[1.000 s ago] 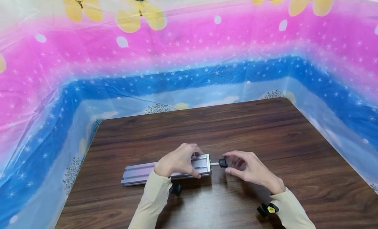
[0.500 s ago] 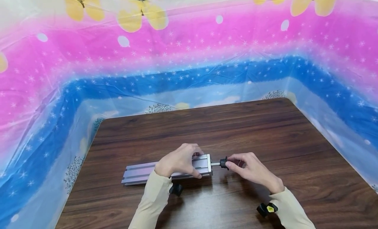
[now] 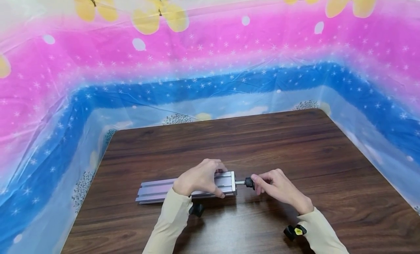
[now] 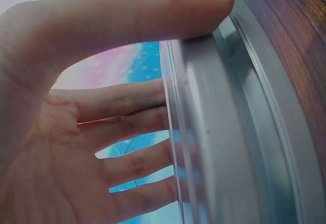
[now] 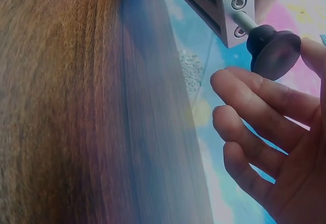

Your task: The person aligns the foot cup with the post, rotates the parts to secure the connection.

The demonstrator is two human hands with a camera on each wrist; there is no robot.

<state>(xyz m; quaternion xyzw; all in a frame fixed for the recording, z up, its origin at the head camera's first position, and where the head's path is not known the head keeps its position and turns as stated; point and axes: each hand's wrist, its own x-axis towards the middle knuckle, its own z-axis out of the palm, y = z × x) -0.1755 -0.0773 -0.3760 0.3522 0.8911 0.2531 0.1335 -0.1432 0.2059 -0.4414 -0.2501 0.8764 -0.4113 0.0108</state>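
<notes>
A silver slotted aluminium profile (image 3: pixel 157 191) lies on the table, its length running left to right. My left hand (image 3: pixel 200 177) holds it from above near its right end, thumb on the near side and fingers on the far side. From the end plate (image 5: pixel 232 18), which has socket-head bolts (image 5: pixel 239 1), a threaded rod (image 5: pixel 247 23) sticks out. On that rod sits a black levelling foot (image 5: pixel 277 56) with a wide round base. My right hand (image 3: pixel 282 188) pinches the base at its edge between thumb and index finger; the other fingers (image 5: pixel 249 155) curl loosely below.
The dark wood-grain table (image 3: pixel 262 144) extends around the profile on every side. A printed pink and blue cloth (image 3: pixel 210 64) hangs behind and beside it. Black devices (image 3: pixel 196 210) are strapped at both wrists.
The right thumb has moved from below the foot up across its near side, and the fingers have closed in on it. The left hand and profile hold their place.
</notes>
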